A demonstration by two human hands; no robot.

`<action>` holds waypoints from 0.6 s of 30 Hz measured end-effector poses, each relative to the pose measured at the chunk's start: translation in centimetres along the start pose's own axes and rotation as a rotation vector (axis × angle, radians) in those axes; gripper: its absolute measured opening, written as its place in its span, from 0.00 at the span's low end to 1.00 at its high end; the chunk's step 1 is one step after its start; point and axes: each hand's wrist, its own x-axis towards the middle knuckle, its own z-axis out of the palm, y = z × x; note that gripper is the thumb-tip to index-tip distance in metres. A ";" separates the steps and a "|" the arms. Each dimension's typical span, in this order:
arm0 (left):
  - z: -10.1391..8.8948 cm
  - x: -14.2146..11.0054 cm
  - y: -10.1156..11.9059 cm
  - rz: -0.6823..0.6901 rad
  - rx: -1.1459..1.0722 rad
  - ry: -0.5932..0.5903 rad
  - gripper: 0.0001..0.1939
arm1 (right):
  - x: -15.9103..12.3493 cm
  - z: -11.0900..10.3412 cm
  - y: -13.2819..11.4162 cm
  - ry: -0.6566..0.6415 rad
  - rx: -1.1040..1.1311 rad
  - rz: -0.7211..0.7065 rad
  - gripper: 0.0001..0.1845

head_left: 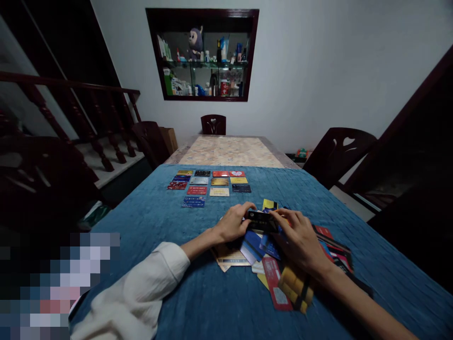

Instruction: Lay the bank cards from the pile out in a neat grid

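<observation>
Head view: black card [262, 222] between both hands, its pale lettering unreadable.

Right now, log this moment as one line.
left hand: on black card | right hand: on same card | below: loose card pile | farther off: cards in rows | surface: blue cloth

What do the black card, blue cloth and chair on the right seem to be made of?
Black card: likely smooth plastic, thin and held flat; coated paper is possible.
Blue cloth: woven-looking fabric, matte, finely wrinkled.
Chair: probably dark-stained wood, from its reddish-brown tone and cut-out back.
</observation>
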 end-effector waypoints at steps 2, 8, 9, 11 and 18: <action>-0.1 -0.1 0.1 0.024 0.048 -0.013 0.20 | 0.1 0.0 0.0 0.007 -0.011 -0.016 0.24; -0.9 -0.2 0.7 0.115 0.220 -0.034 0.19 | 0.3 0.4 0.2 0.018 -0.009 -0.023 0.23; -1.1 -0.3 0.8 0.122 0.249 -0.025 0.20 | 0.4 0.4 0.2 0.016 -0.005 -0.021 0.23; -1.4 -0.5 0.9 0.137 0.301 -0.009 0.21 | 0.7 0.4 0.1 0.008 0.000 -0.021 0.23; -2.1 -1.5 0.6 0.140 0.443 0.002 0.24 | 2.0 0.5 -0.4 -0.029 0.038 -0.040 0.24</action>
